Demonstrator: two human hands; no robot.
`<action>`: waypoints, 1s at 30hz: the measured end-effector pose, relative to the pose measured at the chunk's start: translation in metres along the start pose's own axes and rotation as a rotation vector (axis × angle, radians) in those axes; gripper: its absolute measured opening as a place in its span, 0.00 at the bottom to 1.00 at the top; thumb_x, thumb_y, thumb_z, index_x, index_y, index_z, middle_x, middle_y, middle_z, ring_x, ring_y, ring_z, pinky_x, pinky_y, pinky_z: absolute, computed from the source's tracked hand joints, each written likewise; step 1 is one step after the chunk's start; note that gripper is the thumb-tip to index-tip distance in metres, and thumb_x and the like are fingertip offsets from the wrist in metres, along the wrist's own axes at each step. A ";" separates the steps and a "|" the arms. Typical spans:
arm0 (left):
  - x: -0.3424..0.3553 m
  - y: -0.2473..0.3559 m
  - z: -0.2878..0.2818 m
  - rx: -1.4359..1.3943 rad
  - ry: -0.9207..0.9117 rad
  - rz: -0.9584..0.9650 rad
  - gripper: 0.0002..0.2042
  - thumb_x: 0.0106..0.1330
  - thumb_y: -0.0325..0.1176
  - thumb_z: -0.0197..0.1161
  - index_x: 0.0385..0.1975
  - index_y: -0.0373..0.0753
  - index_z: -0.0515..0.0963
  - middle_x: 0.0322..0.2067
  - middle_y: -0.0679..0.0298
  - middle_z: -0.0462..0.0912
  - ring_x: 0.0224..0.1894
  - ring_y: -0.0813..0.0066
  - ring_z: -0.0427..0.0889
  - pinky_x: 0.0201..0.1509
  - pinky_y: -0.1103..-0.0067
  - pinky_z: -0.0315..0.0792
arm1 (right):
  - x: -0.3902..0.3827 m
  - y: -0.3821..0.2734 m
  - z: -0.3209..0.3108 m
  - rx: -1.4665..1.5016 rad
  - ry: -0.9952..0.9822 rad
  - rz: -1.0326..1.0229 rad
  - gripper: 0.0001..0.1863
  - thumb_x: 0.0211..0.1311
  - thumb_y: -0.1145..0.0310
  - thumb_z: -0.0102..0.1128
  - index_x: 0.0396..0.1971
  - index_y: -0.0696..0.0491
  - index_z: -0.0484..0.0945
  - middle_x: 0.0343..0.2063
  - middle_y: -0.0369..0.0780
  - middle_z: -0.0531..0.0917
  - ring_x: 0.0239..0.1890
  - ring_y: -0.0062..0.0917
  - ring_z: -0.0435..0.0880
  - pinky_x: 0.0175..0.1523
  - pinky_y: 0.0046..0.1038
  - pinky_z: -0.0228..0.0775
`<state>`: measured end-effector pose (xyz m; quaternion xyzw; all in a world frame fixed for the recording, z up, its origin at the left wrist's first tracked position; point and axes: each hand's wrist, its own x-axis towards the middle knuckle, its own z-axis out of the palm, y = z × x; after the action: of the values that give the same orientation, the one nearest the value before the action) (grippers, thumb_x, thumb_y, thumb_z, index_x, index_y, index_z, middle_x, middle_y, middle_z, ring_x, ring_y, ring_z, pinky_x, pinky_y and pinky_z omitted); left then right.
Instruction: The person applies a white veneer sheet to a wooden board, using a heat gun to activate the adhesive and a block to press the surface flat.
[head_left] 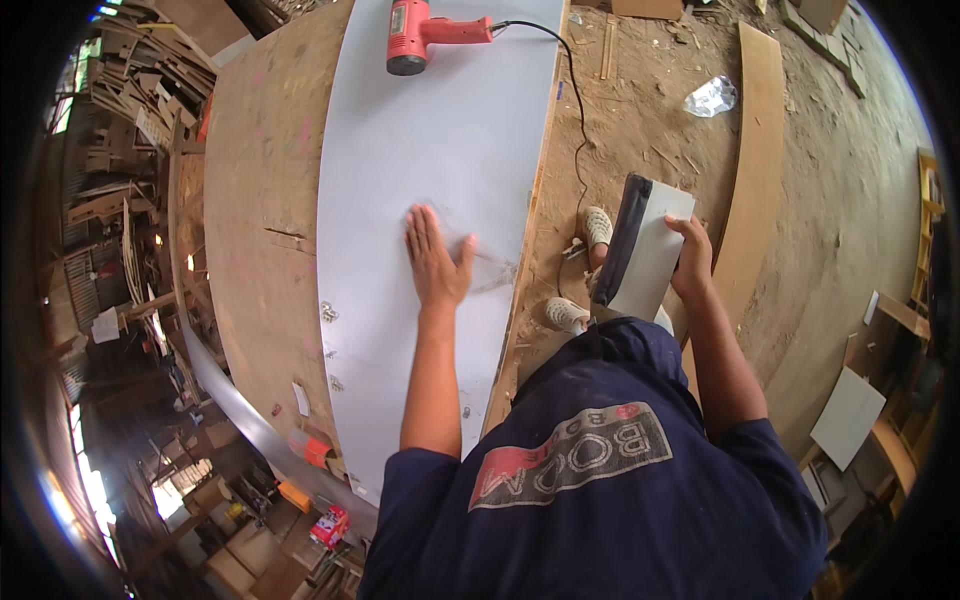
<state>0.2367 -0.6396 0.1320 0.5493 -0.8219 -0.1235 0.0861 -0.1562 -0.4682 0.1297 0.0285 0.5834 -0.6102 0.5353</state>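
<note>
Along the left, scrap wood (pixel 125 95) lies heaped in a dim part of the workshop, with a red packet (pixel 330 527) and an orange-red container (pixel 316 452) lower down, near the worktop's near end. Next comes the bare brown wood of the worktop (pixel 262 190), marked by a dark gouge. A long, smooth, grey-white sheet (pixel 390 150) covers its right part, with small shiny bits (pixel 329 313) by the sheet's left edge; they are too small to identify. The left hand (pixel 437 260) lies palm down on the middle of the sheet, fingers straight and nearly together, thumb held apart, gripping nothing. Dark smudges mark the sheet just right of it. At the sheet's far end sits a red heat gun (pixel 408 35), nozzle toward the person, handle pointing right; its black cord (pixel 572 85) drops past the worktop's edge to the dusty floor (pixel 640 130). Farther right, above a pale shoe (pixel 568 315), the right hand (pixel 692 258) grips a flat grey board (pixel 655 245) with a dark padded long edge, thumb on its upper face; the other fingers are mostly hidden. The board is tilted, clear of the sheet. Beyond are crumpled clear plastic (pixel 711 97), a long wooden strip (pixel 760 130) and, far right, a white panel (pixel 847 418).
</note>
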 end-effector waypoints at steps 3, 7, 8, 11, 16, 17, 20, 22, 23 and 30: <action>0.028 -0.041 -0.002 -0.031 0.072 -0.096 0.52 0.77 0.66 0.56 0.83 0.27 0.47 0.84 0.40 0.48 0.87 0.46 0.42 0.89 0.56 0.36 | -0.032 0.029 -0.026 0.043 0.108 0.029 0.18 0.65 0.65 0.64 0.54 0.53 0.81 0.41 0.40 0.85 0.41 0.31 0.85 0.48 0.36 0.80; 0.042 -0.066 -0.017 -0.098 -0.003 -0.255 0.61 0.71 0.70 0.63 0.82 0.22 0.42 0.83 0.34 0.39 0.87 0.44 0.34 0.89 0.54 0.34 | -0.079 0.052 -0.070 -0.016 0.164 0.002 0.19 0.63 0.64 0.65 0.53 0.54 0.82 0.41 0.39 0.85 0.41 0.30 0.85 0.48 0.35 0.80; 0.040 -0.058 -0.022 -0.075 -0.083 -0.334 0.64 0.67 0.72 0.65 0.82 0.22 0.40 0.84 0.34 0.37 0.87 0.43 0.31 0.88 0.53 0.33 | -0.089 0.059 -0.083 -0.012 0.192 -0.014 0.20 0.63 0.64 0.65 0.53 0.54 0.82 0.41 0.38 0.85 0.42 0.30 0.85 0.49 0.35 0.80; 0.030 -0.053 -0.022 -0.084 -0.139 -0.413 0.70 0.61 0.74 0.70 0.82 0.22 0.37 0.84 0.34 0.34 0.87 0.43 0.28 0.88 0.51 0.32 | -0.106 0.083 -0.115 0.049 0.244 0.001 0.21 0.63 0.61 0.65 0.55 0.52 0.81 0.42 0.39 0.85 0.43 0.32 0.85 0.52 0.38 0.81; 0.035 -0.057 -0.027 -0.021 -0.169 -0.414 0.72 0.58 0.75 0.73 0.82 0.22 0.37 0.84 0.34 0.35 0.87 0.43 0.29 0.87 0.48 0.34 | -0.115 0.102 -0.118 0.080 0.295 0.017 0.22 0.63 0.60 0.65 0.56 0.51 0.80 0.43 0.40 0.85 0.45 0.34 0.85 0.54 0.41 0.82; 0.039 -0.053 -0.031 -0.018 -0.191 -0.426 0.73 0.58 0.75 0.73 0.82 0.22 0.37 0.84 0.35 0.35 0.87 0.43 0.30 0.87 0.48 0.35 | -0.113 0.099 -0.108 0.085 0.286 0.012 0.22 0.63 0.60 0.65 0.56 0.51 0.80 0.43 0.40 0.85 0.45 0.34 0.85 0.54 0.41 0.82; 0.037 -0.047 -0.036 -0.033 -0.194 -0.423 0.73 0.57 0.75 0.73 0.82 0.22 0.37 0.84 0.35 0.36 0.88 0.45 0.31 0.87 0.47 0.36 | -0.113 0.091 -0.089 0.127 0.206 0.003 0.22 0.63 0.65 0.65 0.56 0.53 0.80 0.43 0.40 0.84 0.45 0.33 0.84 0.54 0.38 0.80; 0.031 -0.045 -0.035 -0.059 -0.169 -0.407 0.73 0.56 0.75 0.74 0.82 0.21 0.37 0.84 0.35 0.36 0.88 0.46 0.31 0.87 0.47 0.37 | -0.112 0.086 -0.086 0.094 0.159 -0.041 0.21 0.62 0.66 0.65 0.55 0.54 0.80 0.43 0.40 0.84 0.44 0.33 0.84 0.53 0.37 0.80; 0.023 -0.048 -0.032 -0.079 -0.133 -0.438 0.74 0.55 0.75 0.74 0.82 0.21 0.37 0.84 0.35 0.36 0.88 0.44 0.30 0.87 0.46 0.36 | -0.116 0.082 -0.082 0.085 0.149 -0.050 0.20 0.62 0.65 0.65 0.54 0.54 0.81 0.43 0.40 0.84 0.44 0.32 0.84 0.52 0.36 0.80; 0.032 -0.029 -0.031 -0.138 -0.108 -0.617 0.75 0.55 0.72 0.76 0.82 0.23 0.34 0.84 0.35 0.32 0.87 0.44 0.28 0.86 0.44 0.34 | -0.113 0.071 -0.091 0.035 0.172 -0.071 0.18 0.62 0.64 0.65 0.50 0.53 0.82 0.42 0.38 0.84 0.43 0.30 0.84 0.49 0.35 0.79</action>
<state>0.2585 -0.6827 0.1527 0.7581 -0.6096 -0.2284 0.0381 -0.1126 -0.3124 0.1269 0.0695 0.6172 -0.6341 0.4605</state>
